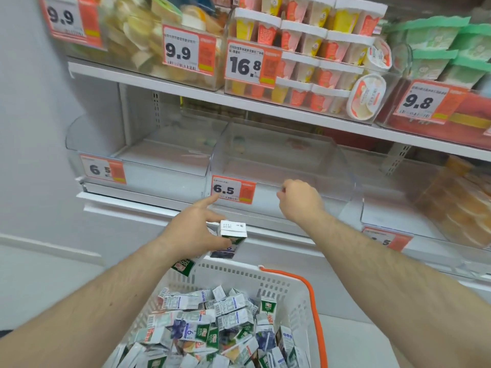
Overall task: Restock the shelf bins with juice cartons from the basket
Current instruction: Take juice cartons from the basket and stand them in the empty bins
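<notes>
A white basket (287, 293) with an orange handle sits low in front of me, filled with several small juice cartons (212, 325). My left hand (194, 229) holds two or more juice cartons (230, 239) above the basket's far rim, index finger stretched toward the 6.5 price tag. My right hand (300, 200) grips the front edge of a clear shelf bin (279, 158), which looks bare inside. A second clear bin (138, 152) stands to its left, also with a 6.5 tag.
The shelf above carries bins of pudding cups (313, 57), cakes and green tubs with price tags 9.9, 16.8, 9.8. To the right a clear bin holds orange packets (457, 205). A grey wall closes the left side.
</notes>
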A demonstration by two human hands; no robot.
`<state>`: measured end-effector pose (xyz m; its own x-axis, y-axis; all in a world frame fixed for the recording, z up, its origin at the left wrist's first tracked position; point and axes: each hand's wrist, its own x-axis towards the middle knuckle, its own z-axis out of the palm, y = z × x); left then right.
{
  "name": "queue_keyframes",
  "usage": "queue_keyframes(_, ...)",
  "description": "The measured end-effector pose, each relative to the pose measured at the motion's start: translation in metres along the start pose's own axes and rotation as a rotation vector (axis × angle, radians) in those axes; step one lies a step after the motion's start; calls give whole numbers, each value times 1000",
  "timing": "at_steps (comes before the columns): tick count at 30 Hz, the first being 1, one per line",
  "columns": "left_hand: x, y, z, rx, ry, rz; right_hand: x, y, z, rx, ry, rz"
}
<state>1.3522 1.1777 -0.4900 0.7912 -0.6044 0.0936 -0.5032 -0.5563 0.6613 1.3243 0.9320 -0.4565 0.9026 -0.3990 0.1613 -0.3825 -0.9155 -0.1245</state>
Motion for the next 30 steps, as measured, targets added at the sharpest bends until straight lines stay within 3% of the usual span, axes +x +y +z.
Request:
queue_keyframes(6,-2,-4,-1,-6,-29,-21,-18,-2,-7,-11,81,-2)
queue_keyframes(16,-12,-2,3,0,-87,-62,-41,-7,-2,-11,-29,-4)
queue_keyframes(30,-20,-11,-9,-12,-31,-45,-59,-12,-18,-77,-70,17)
